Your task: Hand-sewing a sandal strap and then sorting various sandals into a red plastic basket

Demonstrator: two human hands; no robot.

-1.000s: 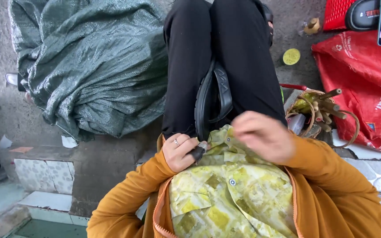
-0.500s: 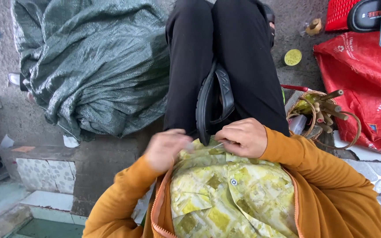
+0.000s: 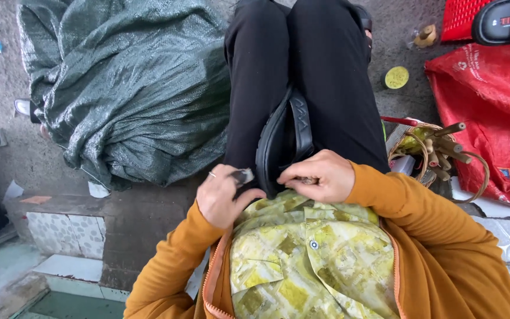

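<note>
- At the lap, closest in: left hand (image 3: 222,198) curled shut, pinching a small grey piece (image 3: 242,176) between thumb and fingertips; too small to tell what kind.
- Just right of that grip: right hand (image 3: 317,176) closed too, fingers bent down over the near end of a black sandal (image 3: 284,139), pressing it there; something brownish under the fingertips, hard to make out.
- Between both grips and running away from them: the sandal itself, on edge in the cleft between two thighs in black trousers (image 3: 326,77), near end touching the right fingers, just beside the grey piece in the left.
- As for progress, judged midway at best: sandal held and being handled at its near end, nothing visibly finished or set aside, no change on the sandal to point to.
- Right of the right hand, near: a woven basket (image 3: 438,150) of brown sticks.
- Left of the left hand, farther off: a dark green woven sack (image 3: 131,94), bulging on the ground.
- Far right and beyond: a red bag (image 3: 491,112), a small yellow lid (image 3: 396,77) well apart from both grips.
</note>
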